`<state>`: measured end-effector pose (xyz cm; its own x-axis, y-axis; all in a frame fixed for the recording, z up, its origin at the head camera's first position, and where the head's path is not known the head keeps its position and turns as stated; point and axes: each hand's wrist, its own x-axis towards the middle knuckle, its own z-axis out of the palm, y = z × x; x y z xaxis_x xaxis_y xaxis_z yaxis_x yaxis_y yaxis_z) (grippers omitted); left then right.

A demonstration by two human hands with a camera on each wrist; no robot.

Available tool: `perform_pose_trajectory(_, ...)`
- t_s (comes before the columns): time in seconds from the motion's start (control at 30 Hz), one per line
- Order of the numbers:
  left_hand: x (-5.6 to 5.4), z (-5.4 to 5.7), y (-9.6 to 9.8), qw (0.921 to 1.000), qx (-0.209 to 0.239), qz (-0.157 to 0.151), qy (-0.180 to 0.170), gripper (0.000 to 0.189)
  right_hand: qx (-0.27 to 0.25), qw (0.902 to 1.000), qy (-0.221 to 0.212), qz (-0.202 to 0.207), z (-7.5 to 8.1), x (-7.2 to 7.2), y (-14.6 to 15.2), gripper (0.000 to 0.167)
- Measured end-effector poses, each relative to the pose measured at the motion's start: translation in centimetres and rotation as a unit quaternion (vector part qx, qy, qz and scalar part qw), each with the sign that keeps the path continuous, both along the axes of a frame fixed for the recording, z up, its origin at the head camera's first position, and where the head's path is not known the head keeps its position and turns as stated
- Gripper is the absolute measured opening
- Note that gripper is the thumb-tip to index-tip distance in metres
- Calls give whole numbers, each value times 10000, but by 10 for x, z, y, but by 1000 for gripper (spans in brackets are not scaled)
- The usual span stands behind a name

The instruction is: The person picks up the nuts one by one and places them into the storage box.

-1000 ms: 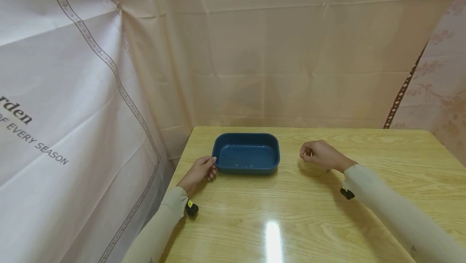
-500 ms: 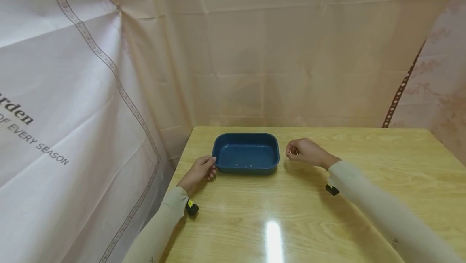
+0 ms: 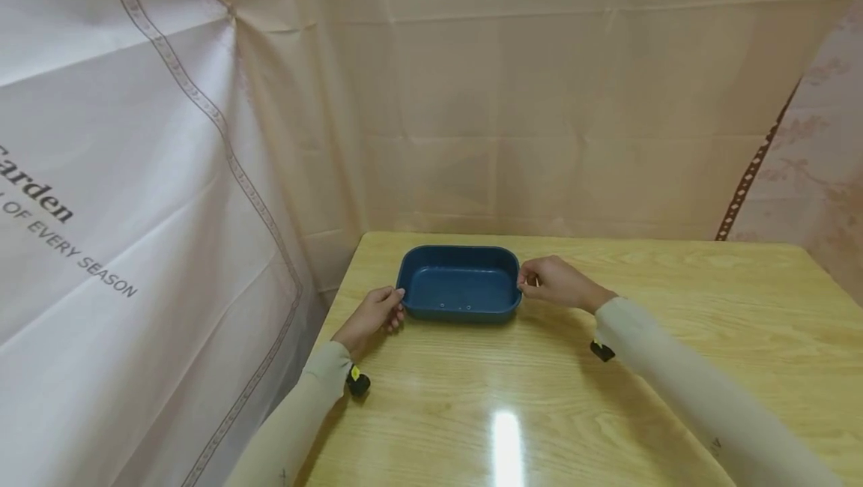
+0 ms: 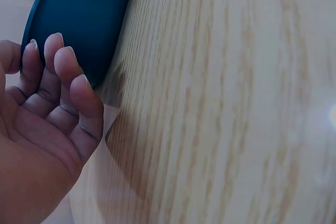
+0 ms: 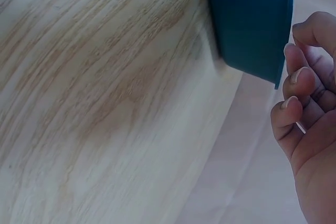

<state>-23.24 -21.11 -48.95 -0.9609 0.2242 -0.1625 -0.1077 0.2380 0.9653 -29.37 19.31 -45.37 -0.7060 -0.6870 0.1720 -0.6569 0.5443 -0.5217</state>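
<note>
The blue dish (image 3: 465, 283) sits on the table (image 3: 499, 374); the left hand (image 3: 369, 319) pinches its left rim, the right hand (image 3: 558, 282) curls at the other end, contents unclear. Seemingly something small is being added, which calls for parting the fingertips inside. One dish, two tiny rings (image 3: 441, 306) within, two hands.

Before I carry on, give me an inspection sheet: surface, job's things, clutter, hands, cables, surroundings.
Surface: wood-grain tabletop, with a bright glare near the front.
Job's things: blue tray on the tabletop; two small ring-like spots inside near its front wall, objects or marks, cannot tell.
Clutter: nothing seen.
Left hand: pinches the tray's left rim.
Right hand: fingers curled at the right rim; whether they grip it or hold something small is unclear.
Cables: nothing seen; a black device on each wrist.
Surroundings: beige sheet behind, white sheet with lettering at left, floral sheet at right.
</note>
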Motion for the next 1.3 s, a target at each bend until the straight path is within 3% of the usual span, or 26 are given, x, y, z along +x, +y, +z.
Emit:
perform_pose_trajectory(0.8,2,1,1,10000,54,20,-47,39,68,9993,-144,342,18,3,-46,9)
perform_pose_trajectory(1.3,3,2,3,10000,-14,78,-44,39,338,9980,129,522,14,4,-85,10)
